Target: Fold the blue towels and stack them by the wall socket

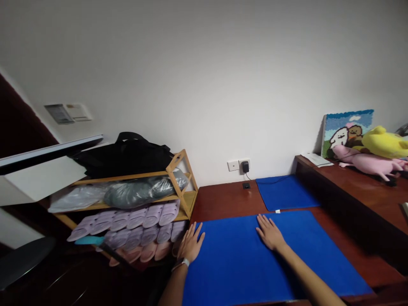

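Note:
A large blue mat (236,263) lies flat on a reddish-brown wooden table (219,199). My left hand (190,244), with a watch (180,264) on its wrist, rests at the mat's left edge with its fingers stretched out. On the mat's upper middle part, my right hand (269,232) lies flat, palm down, fingers apart. Neither hand holds anything. Behind the large mat is a smaller blue mat (287,193), and a small white tag (277,211) shows where the two meet.
Left of the table stands a wooden rack (186,187) with several slippers (137,216), plastic-wrapped items (140,193) and a black bag (127,155). A black plug (245,166) sits in the wall socket. On the raised right surface are plush toys (363,160) and a picture (347,131).

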`<state>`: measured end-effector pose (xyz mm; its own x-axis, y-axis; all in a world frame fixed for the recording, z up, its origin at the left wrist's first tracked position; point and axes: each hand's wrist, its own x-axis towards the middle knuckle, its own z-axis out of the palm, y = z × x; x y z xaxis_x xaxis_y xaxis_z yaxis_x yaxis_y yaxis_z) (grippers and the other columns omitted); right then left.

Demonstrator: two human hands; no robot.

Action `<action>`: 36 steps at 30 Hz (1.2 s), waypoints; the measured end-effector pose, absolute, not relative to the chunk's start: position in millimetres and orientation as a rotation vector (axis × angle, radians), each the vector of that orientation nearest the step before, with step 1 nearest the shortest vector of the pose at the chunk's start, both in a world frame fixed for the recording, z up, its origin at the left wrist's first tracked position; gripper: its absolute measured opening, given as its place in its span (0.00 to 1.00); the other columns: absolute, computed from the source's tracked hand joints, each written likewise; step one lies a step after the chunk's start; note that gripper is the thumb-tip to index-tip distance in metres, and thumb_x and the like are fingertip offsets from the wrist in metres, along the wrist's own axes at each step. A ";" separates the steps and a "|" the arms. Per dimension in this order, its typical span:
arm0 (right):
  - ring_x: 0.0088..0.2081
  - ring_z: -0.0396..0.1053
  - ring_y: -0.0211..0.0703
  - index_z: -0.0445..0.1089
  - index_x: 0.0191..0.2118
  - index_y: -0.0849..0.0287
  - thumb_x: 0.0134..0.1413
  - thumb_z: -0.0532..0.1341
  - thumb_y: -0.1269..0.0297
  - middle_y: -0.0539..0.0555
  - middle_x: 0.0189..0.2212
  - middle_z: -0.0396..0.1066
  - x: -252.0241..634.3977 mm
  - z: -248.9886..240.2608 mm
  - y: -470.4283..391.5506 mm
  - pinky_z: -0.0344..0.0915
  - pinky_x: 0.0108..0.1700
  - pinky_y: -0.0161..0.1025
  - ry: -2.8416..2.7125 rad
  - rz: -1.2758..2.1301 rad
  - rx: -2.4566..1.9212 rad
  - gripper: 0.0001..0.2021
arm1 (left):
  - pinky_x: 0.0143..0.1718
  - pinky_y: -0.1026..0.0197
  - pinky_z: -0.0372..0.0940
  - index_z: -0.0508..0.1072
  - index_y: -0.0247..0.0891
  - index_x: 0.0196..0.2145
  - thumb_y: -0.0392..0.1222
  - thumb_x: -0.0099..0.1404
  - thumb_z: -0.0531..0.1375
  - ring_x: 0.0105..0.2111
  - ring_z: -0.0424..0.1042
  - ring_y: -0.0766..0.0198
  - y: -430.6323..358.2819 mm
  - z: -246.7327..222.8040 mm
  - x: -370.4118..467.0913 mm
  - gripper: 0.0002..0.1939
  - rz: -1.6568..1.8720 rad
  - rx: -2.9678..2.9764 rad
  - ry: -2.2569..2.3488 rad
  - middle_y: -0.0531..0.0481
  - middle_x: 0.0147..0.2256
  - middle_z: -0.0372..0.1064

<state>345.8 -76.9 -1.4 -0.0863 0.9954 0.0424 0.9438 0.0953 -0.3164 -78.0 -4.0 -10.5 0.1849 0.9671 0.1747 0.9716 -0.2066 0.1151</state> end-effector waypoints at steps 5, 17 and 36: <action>0.75 0.43 0.50 0.50 0.75 0.61 0.69 0.38 0.47 0.56 0.75 0.48 477.9 -21.8 -98.9 0.43 0.74 0.55 -1.913 0.212 -2.261 0.36 | 0.71 0.45 0.51 0.59 0.44 0.72 0.56 0.77 0.47 0.72 0.52 0.51 -3.4 -11.6 -78.6 0.31 -0.331 -2.402 -1.960 0.43 0.73 0.50; 0.74 0.48 0.56 0.53 0.73 0.70 0.66 0.38 0.56 0.61 0.74 0.51 576.6 -32.3 -109.2 0.48 0.72 0.58 -1.700 0.064 -2.596 0.36 | 0.71 0.45 0.51 0.59 0.45 0.72 0.56 0.77 0.47 0.72 0.51 0.52 -5.3 -9.3 -77.6 0.30 -0.311 -2.405 -1.953 0.44 0.73 0.51; 0.75 0.41 0.50 0.47 0.75 0.65 0.71 0.38 0.47 0.58 0.75 0.45 354.6 -3.5 -82.3 0.41 0.75 0.54 -2.058 0.292 -2.043 0.37 | 0.71 0.45 0.51 0.59 0.43 0.72 0.57 0.77 0.46 0.72 0.51 0.51 -1.5 -15.2 -80.2 0.31 -0.328 -2.404 -1.958 0.42 0.73 0.51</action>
<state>354.6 -82.3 -3.5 -0.0043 0.9998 0.0201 0.9548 0.0101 -0.2972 -80.2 -1.5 -15.2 0.1888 0.9659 0.1772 0.9709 -0.2106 0.1138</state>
